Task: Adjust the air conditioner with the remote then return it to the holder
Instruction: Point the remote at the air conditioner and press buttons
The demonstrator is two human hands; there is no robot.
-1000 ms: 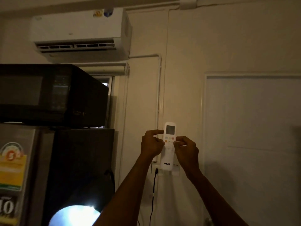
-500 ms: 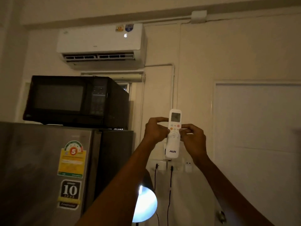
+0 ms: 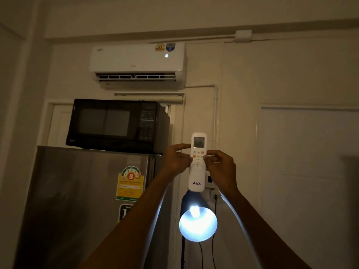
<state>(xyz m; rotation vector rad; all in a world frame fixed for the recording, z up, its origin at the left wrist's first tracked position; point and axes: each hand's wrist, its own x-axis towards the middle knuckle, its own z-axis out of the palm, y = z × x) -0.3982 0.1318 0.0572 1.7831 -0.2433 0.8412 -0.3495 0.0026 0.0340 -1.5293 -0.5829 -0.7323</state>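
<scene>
Left hand (image 3: pixel 175 162) and right hand (image 3: pixel 220 166) are closed on the slim white plastic remote (image 3: pixel 197 162), held upright between them, flanks pinched mid-body; judged light, rigid, smooth, slightly slippery; grip best kept below the buttons; white wall-mounted air conditioner (image 3: pixel 137 63) well above; holder not discernible.

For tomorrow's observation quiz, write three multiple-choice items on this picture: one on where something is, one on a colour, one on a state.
1. Where does the microwave stand?
A. on the fridge
B. on the floor
C. inside a cupboard

2. What colour is the remote?
A. black
B. white
C. red

3. What state is the air conditioner in?
A. display dark
B. cover taken off
C. display lit

Answers:
1. A, its base rests on the fridge top.
2. B, its body is white with AUX printed low on it; the left hand and right hand both have a grip on it.
3. C, a number glows on its front panel.
</scene>
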